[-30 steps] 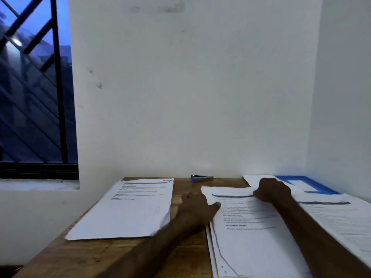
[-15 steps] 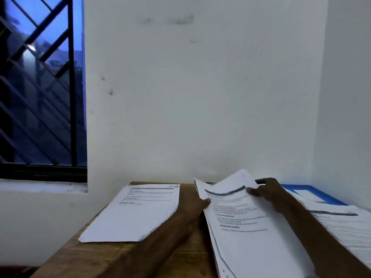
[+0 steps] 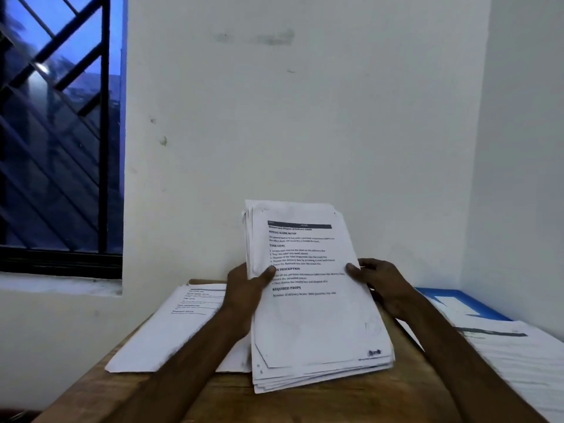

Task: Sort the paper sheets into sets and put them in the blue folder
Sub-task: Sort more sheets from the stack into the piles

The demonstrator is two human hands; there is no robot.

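Sorting step: left hand [image 3: 244,288] and right hand [image 3: 384,285] fingers grip the printed sheet stack [image 3: 314,315] by its side edges, tilted up over the bench [image 3: 305,404]. The blue folder [image 3: 467,300] lies far right. Next likely: square the stack, then file it.

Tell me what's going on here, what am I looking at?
A person is sorting paper. Both hands hold a stack of printed sheets tilted up over the wooden table: the left hand grips its left edge, the right hand its right edge. A second pile lies flat to the left, and more sheets lie to the right, partly over the blue folder.
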